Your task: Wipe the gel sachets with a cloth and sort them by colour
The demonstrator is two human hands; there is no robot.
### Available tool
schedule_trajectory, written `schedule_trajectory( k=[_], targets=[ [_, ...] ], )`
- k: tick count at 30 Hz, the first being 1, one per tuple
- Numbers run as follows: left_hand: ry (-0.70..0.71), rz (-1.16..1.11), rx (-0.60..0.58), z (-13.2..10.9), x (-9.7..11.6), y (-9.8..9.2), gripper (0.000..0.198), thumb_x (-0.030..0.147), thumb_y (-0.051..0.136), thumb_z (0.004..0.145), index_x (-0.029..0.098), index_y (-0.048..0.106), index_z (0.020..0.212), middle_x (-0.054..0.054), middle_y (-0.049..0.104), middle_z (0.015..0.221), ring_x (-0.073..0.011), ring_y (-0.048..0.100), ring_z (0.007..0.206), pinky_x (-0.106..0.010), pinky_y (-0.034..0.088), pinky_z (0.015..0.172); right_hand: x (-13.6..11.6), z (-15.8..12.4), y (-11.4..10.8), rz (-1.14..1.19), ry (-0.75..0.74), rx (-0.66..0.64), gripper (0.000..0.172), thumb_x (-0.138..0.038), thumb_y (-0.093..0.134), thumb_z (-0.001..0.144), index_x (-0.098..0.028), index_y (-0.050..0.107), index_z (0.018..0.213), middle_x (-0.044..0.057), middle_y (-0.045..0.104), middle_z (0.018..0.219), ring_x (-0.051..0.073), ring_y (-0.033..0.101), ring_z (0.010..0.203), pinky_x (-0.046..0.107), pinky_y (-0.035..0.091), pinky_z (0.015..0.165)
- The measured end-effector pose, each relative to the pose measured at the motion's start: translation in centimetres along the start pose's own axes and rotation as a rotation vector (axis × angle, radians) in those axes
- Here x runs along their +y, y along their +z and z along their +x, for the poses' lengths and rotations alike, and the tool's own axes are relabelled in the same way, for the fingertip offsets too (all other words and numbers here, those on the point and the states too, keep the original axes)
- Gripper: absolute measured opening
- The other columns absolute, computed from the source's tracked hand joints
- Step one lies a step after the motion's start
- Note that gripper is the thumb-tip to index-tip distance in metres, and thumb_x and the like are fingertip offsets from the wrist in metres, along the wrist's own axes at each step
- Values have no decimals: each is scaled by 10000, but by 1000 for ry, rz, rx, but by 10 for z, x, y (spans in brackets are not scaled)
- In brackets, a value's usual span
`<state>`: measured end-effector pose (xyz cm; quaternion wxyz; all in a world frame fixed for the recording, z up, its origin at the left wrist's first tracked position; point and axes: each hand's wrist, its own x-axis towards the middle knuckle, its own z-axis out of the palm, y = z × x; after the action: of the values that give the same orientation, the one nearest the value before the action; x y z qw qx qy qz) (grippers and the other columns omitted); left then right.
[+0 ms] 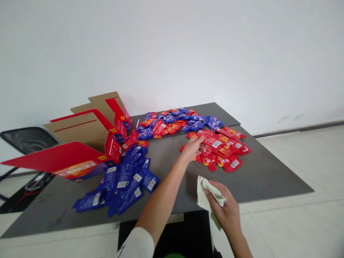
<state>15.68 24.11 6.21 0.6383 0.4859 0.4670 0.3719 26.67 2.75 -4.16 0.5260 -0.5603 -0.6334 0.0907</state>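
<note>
Lots of red packets (227,147) are lying on the table (166,156), left hand (192,148) touching them (can't tell if it's gripping), right hand (227,206) clutching a cloth (202,196). Blue packets (126,175) are sitting apart, probably grouped by colour.

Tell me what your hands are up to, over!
Left hand at the red packets, grip unclear. Right hand holding a white cloth. Blue packets and open boxes off to the left, over.
</note>
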Motion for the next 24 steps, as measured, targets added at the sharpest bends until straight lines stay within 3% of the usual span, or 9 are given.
schedule_trajectory(
  k=[4, 9, 16, 20, 24],
  targets=[
    [-100, 50, -37, 19, -18, 11, 278, 399, 600, 1088, 159, 597, 948, -77, 777, 778, -60, 532, 427, -158, 246, 418, 1, 0, 1, -8, -47, 13, 259, -414, 706, 1015, -268, 752, 1224, 70, 806, 1178, 231, 794, 1041, 340, 651, 910],
    [-123, 210, -14, 25, -38, 4, 260, 303, 494, 1131, 126, 646, 1016, -95, 807, 814, -57, 526, 421, -168, 274, 426, 2, -1, 1, -8, -58, 14, 260, -402, 710, 1015, -276, 745, 1240, 73, 803, 1188, 233, 795, 1052, 339, 655, 908],
    [-38, 492, 51, 36, -52, -6, 432, 400, 537, 1118, 121, 757, 872, -40, 741, 650, -89, 494, 429, -209, 389, 493, 3, -2, 1, 6, -59, 14, 260, -387, 714, 1010, -277, 743, 1243, 71, 803, 1201, 234, 789, 1079, 349, 649, 942],
    [40, 610, 61, 38, -51, -8, 456, 451, 566, 1098, 149, 773, 827, -32, 734, 641, -129, 590, 521, -228, 449, 577, 3, -3, 1, 0, -57, 15, 259, -391, 719, 1003, -270, 746, 1231, 73, 807, 1194, 234, 791, 1071, 351, 649, 938],
    [133, 693, 84, 31, -47, -7, 434, 395, 561, 1098, 176, 742, 770, -31, 738, 664, -168, 694, 671, -251, 493, 701, 3, -2, 0, -12, -39, 5, 258, -404, 710, 1005, -258, 752, 1214, 90, 811, 1179, 250, 794, 1053, 373, 652, 921]
  ],
)
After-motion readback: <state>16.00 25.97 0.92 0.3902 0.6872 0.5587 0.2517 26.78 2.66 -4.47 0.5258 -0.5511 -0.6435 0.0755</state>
